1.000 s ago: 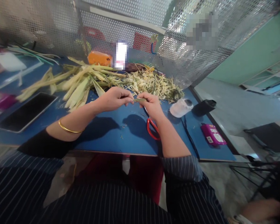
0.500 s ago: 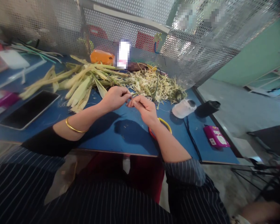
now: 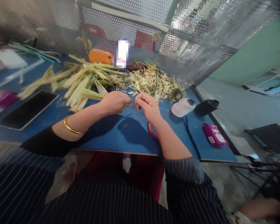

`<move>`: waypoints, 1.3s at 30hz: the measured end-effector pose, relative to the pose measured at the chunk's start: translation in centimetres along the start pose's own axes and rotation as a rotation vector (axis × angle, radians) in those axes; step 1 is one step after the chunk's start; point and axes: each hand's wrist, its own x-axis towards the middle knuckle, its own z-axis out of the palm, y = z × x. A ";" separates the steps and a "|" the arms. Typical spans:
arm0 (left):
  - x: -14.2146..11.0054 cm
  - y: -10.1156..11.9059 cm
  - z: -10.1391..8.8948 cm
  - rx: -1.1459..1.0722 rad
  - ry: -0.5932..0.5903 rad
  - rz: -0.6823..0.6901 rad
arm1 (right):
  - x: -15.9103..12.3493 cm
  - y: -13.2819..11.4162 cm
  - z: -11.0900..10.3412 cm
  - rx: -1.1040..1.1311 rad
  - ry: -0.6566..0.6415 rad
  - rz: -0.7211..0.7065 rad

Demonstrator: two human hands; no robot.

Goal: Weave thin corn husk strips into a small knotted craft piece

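My left hand (image 3: pixel 116 102) is closed, its fingers pinched together above the blue table. Facing it across a narrow gap is my right hand (image 3: pixel 148 107), also closed with the fingers curled in. A thin, small bit of something shows between the two; it is too fine to name. Dried corn husks (image 3: pixel 78 84) lie in a heap behind and left of my left hand. Beyond my right hand spreads a pile of shredded husk pieces (image 3: pixel 151 82). Under my right wrist sits a red ring-shaped thing (image 3: pixel 151 129), partly covered by the arm.
A white thread spool (image 3: pixel 183 107) and a black cylinder (image 3: pixel 206 107) stand at the right, near a purple packet (image 3: pixel 215 134). A dark tablet-like slab (image 3: pixel 29 109) lies left. Perforated metal mesh (image 3: pixel 130 25) rises behind. Another person's hand (image 3: pixel 262 209) appears at lower right.
My hands, whose fingertips met before, are now slightly apart. My left hand has turned more knuckles-up, and the right hand's fingers have curled in further.
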 end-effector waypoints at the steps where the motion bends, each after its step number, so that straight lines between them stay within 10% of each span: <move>1: -0.1 0.0 -0.3 -0.060 -0.056 0.084 | 0.2 0.3 -0.3 0.086 -0.006 0.055; 5: -0.2 -0.1 -1.4 -0.491 -0.083 0.184 | 0.8 1.5 -1.2 0.376 0.000 0.223; 10: 0.3 -0.3 -1.3 -0.675 0.268 -0.140 | 1.0 1.8 -0.7 0.482 0.123 0.228; 16: 0.4 0.0 0.2 -0.457 0.419 -0.334 | -0.3 0.2 1.3 -0.114 0.054 -0.123; 20: 0.2 0.7 1.0 -0.232 0.404 -0.275 | -1.0 -0.4 1.9 -0.408 -0.033 -0.248; 26: 0.0 0.4 0.3 0.046 0.073 -0.057 | -0.2 -0.1 0.5 -0.146 -0.015 -0.074; 31: -0.2 -0.3 -1.8 -0.538 -0.078 0.178 | 0.6 0.3 -1.3 0.388 -0.032 0.170; 39: 0.5 0.9 -0.9 -1.275 0.195 -0.468 | 0.4 0.6 0.2 0.445 0.165 0.039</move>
